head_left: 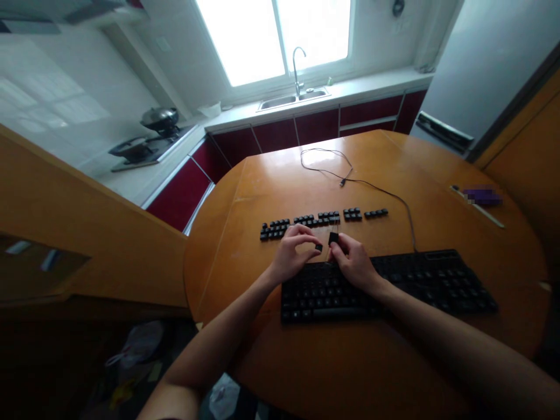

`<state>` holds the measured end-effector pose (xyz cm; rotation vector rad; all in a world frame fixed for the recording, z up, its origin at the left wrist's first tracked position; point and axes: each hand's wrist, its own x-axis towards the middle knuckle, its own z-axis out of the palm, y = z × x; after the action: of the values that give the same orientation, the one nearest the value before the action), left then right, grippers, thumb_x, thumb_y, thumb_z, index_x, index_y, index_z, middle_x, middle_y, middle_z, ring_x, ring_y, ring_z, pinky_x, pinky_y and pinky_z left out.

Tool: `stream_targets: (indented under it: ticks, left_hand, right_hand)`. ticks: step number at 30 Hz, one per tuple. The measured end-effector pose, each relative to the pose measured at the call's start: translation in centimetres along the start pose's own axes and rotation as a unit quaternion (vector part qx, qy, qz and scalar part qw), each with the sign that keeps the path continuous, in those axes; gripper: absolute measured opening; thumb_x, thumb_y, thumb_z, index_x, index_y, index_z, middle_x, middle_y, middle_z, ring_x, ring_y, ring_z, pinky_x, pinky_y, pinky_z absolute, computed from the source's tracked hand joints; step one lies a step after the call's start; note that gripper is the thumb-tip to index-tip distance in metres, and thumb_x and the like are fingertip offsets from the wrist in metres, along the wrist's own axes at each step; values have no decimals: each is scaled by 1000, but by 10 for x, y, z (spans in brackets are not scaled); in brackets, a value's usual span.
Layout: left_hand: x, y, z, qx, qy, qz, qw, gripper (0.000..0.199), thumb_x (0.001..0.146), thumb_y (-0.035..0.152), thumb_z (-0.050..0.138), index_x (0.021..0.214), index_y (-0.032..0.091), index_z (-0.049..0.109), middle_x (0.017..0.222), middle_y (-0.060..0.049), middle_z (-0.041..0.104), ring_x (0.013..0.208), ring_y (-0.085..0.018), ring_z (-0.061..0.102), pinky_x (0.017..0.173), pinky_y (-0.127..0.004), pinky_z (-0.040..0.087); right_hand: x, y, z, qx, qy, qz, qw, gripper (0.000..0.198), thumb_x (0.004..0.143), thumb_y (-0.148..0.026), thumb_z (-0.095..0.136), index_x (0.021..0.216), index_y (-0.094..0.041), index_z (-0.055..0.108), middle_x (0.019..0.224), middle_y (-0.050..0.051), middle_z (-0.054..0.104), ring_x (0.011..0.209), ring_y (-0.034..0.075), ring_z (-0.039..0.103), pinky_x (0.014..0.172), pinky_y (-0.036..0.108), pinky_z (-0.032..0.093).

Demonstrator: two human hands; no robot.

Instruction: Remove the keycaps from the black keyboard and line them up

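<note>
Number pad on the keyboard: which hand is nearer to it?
Right. The right hand is to the left of the number pad, over the far middle part of the keyboard; the left hand is farther left, near the keyboard's far-left corner.

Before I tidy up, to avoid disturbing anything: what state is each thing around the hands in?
Left hand: pinching a black keycap
Right hand: gripping a black-handled wire tool
Keyboard: flat, cable attached
Loose keycaps: grouped in rows
Plug: unplugged, on the table
</note>
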<state>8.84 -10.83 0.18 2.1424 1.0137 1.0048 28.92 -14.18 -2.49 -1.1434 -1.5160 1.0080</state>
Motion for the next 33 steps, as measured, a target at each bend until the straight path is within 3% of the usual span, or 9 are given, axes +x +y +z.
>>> stream_targets:
  ticks: [4, 10, 23, 33]
  left_hand:
    - [7, -23, -22, 160, 80, -4, 984, 13, 78, 26, 81, 92, 25, 78, 109, -6, 61, 105, -23, 54, 97, -41, 44]
    - [9, -62, -42, 271, 43, -64, 959, 11, 75, 26, 81, 85, 27, 79, 115, -5, 59, 111, -26, 49, 102, -44, 40]
    - [8, -74, -46, 271, 17, -125, 954, 10, 73, 28, 81, 83, 27, 80, 117, -5, 60, 111, -27, 47, 100, -47, 40]
    - [8, -79, -48, 246, 29, -116, 962, 16, 70, 26, 83, 86, 26, 79, 112, -5, 60, 109, -27, 48, 100, -47, 40]
  right_hand:
    - [1, 1, 0, 6, 17, 3, 1000, 23, 97, -32, 51, 77, -21, 56, 69, 1, 66, 64, 17, 64, 65, 29, 47]
    - [1, 5, 0, 12, 12, 6, 1000, 27, 98, -36, 51, 77, -20, 58, 70, 3, 67, 65, 18, 65, 66, 29, 48]
    - [0, 4, -1, 12, 10, 11, 1000, 27, 98, -36, 52, 77, -20, 58, 70, 2, 68, 66, 18, 65, 67, 30, 49]
    - [0, 4, -1, 17, 8, 6, 1000, 27, 98, -36, 53, 77, -20, 58, 70, 2, 67, 65, 18, 65, 66, 29, 49]
